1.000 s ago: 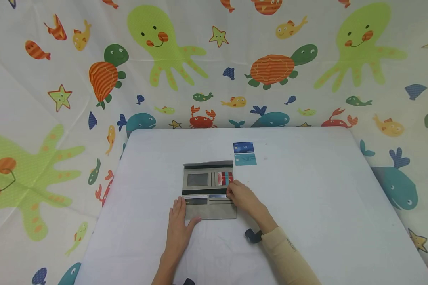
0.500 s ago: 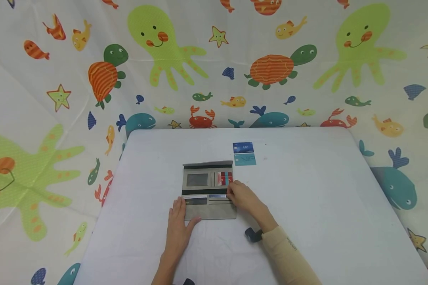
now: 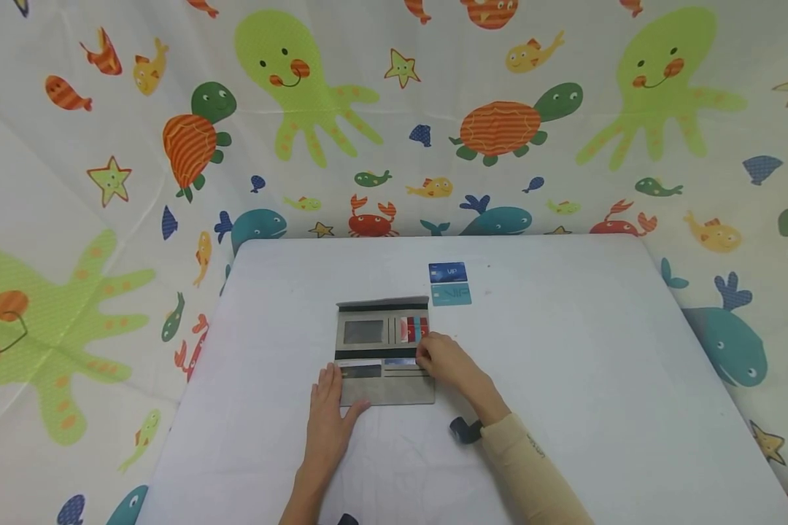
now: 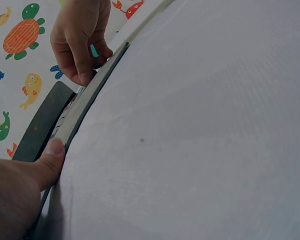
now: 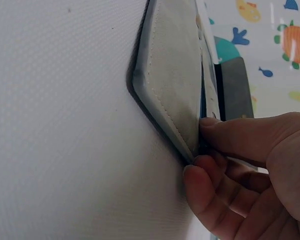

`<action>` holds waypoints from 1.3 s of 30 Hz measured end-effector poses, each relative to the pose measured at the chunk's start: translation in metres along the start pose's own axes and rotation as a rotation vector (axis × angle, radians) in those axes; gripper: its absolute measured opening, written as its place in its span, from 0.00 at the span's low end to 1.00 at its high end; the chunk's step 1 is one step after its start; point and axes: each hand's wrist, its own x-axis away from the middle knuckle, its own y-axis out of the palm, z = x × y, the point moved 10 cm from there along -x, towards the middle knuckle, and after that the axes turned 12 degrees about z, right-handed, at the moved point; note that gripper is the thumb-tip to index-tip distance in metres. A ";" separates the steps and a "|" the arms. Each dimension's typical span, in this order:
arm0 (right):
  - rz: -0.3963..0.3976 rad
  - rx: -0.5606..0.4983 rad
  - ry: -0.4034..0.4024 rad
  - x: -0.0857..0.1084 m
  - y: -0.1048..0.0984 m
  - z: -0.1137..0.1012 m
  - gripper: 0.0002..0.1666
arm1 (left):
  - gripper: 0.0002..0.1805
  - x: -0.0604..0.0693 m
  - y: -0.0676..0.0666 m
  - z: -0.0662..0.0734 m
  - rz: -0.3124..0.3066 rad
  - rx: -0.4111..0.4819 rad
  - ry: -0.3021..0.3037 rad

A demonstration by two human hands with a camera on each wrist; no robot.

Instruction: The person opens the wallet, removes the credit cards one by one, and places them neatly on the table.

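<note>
A grey wallet (image 3: 387, 391) lies unfolded on the table. Red and light-blue cards (image 3: 414, 329) fill pockets in its upper half, right of a clear window (image 3: 363, 332). In the lower half, a dark card (image 3: 361, 371) sits at the left and a blue card (image 3: 399, 362) shows above the right pockets. My left hand (image 3: 326, 415) rests at the wallet's lower left, fingers extended along its side and thumb (image 4: 54, 150) on the front edge. With curled fingers, my right hand (image 3: 449, 366) pinches the blue card's right end; the fingertips hide part of it.
Beyond the wallet, to the right, lie a dark-blue VIP card (image 3: 448, 272) and a teal VIP card (image 3: 452, 294). The white table (image 3: 597, 364) meets a curtain with sea animals (image 3: 407, 95) at its back edge. A black wrist device (image 3: 464, 430) is beneath my right forearm.
My right fingers have shifted very slightly left at the blue card. The left hand, the wallet and the two VIP cards stay where they were.
</note>
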 end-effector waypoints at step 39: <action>0.061 0.070 0.003 0.003 0.010 0.004 0.08 | 0.51 -0.001 0.001 -0.001 -0.015 0.019 -0.018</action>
